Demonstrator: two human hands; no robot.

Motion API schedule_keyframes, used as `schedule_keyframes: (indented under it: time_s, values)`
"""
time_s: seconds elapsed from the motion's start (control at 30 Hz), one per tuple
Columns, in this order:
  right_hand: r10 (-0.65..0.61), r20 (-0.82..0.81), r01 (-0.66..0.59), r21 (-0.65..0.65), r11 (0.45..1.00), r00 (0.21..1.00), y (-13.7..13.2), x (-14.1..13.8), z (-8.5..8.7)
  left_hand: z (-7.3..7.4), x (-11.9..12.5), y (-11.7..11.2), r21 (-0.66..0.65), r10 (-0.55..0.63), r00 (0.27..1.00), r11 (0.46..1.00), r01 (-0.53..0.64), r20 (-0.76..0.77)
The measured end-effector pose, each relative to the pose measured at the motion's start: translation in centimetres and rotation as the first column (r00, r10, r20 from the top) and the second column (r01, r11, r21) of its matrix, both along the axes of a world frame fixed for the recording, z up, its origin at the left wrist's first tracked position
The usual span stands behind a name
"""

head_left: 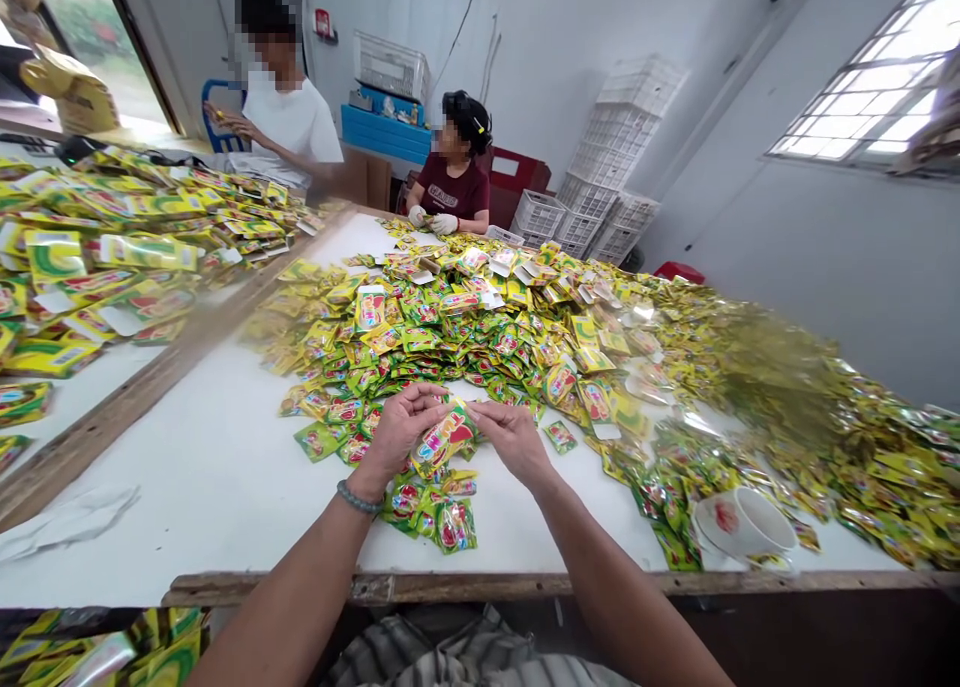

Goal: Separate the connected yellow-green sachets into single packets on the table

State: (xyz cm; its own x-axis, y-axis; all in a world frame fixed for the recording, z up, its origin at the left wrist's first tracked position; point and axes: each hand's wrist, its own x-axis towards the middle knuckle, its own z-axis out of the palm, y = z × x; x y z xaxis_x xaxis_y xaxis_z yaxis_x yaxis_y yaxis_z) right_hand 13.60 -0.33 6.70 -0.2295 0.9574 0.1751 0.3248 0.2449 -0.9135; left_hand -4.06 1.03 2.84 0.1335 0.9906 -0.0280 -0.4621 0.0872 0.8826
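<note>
My left hand [401, 427] and my right hand [512, 439] meet over the near part of a white table [217, 467]. Together they pinch a green and yellow sachet [444, 435] with red print, held between their fingertips. A grey bead bracelet [358, 499] circles my left wrist. Just below the hands lies a small heap of like sachets [435, 512]. Beyond the hands a big pile of the same sachets [480, 327] covers the table's middle and right side.
A white cup [746, 522] lies on its side at the near right. Another table heaped with larger yellow packets [112, 237] stands to the left. Two people sit at the far end, one with gloved hands [431, 220]. White crates [615, 167] are stacked by the far wall.
</note>
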Motion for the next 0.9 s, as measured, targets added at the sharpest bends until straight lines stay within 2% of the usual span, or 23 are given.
schedule_keyframes:
  time_s: [0.1, 0.2, 0.27, 0.37, 0.43, 0.47, 0.53, 0.6, 0.77, 0.83, 0.9]
  values:
    - [-0.018, 0.120, -0.002, 0.162, 0.987, 0.993, -0.7, -0.6, -0.4, 0.0, 0.1, 0.0, 0.013, 0.011, 1.000, 1.000, -0.011, -0.004]
    - [-0.169, 0.137, 0.118, 0.320, 0.940, 0.976, -1.5, -1.7, -1.7, 0.0, 0.2, -0.1, 0.004, 0.020, 1.000, 1.000, -0.020, 0.011]
    - [-0.233, 0.071, 0.203, 0.291, 0.935, 0.970, -1.8, -2.4, -2.6, 0.1, 0.3, -0.1, -0.012, 0.026, 1.000, 1.000, -0.025, 0.017]
    - [-0.237, -0.158, 0.247, 0.047, 0.968, 0.958, -1.6, -3.0, -3.8, 0.4, 0.4, -0.1, -0.046, 0.041, 0.998, 0.998, -0.039, 0.053]
    - [-0.271, -0.294, 0.253, -0.097, 0.962, 0.917, -1.5, -3.2, -4.2, 0.6, 0.5, -0.2, -0.061, 0.042, 0.992, 0.998, -0.035, 0.117]
    - [-0.293, -0.320, 0.265, -0.128, 0.956, 0.901, -1.6, -3.3, -4.3, 0.7, 0.5, -0.2, -0.058, 0.037, 0.989, 0.998, -0.029, 0.144]
    - [-0.319, -0.295, 0.298, -0.113, 0.948, 0.901, -1.9, -3.5, -4.2, 0.9, 0.6, -0.5, -0.038, 0.042, 0.987, 0.999, -0.036, 0.155]
    - [-0.324, -0.227, 0.323, -0.041, 0.946, 0.919, -2.5, -3.8, -3.9, 1.0, 1.0, -0.7, -0.036, 0.050, 0.989, 0.998, -0.045, 0.141]
    - [-0.297, -0.084, 0.303, 0.065, 0.951, 0.951, -3.8, -4.6, -2.5, 1.5, 1.2, -1.6, -0.127, 0.079, 0.988, 0.990, -0.062, 0.135]
    - [-0.202, -0.059, 0.207, 0.109, 0.972, 0.978, -3.7, -4.3, -2.2, 2.2, -0.8, -2.9, -0.152, 0.112, 0.993, 0.983, -0.106, 0.028]
    - [-0.140, -0.018, 0.141, 0.171, 0.975, 0.990, -2.9, -3.1, -2.1, 3.2, -4.5, -5.0, -0.125, 0.154, 0.975, 0.977, -0.175, -0.159]
